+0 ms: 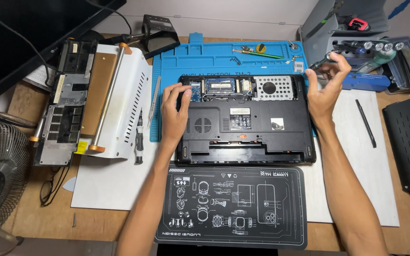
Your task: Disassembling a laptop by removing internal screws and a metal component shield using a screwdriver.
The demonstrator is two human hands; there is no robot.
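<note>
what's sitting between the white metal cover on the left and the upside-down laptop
In the head view, a screwdriver and tweezers lie between the white cover and the laptop, where the blue mat has its left edge.

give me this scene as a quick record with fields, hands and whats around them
left hand: flat on the left edge of the upturned black laptop
right hand: at the laptop's right rear corner, fingers pinching a small screwdriver
laptop state: rear cover off, circuit boards exposed
under laptop: blue repair mat
in front: black printed mat
left of laptop: tweezers, white metal case
right: black pry tool
</note>
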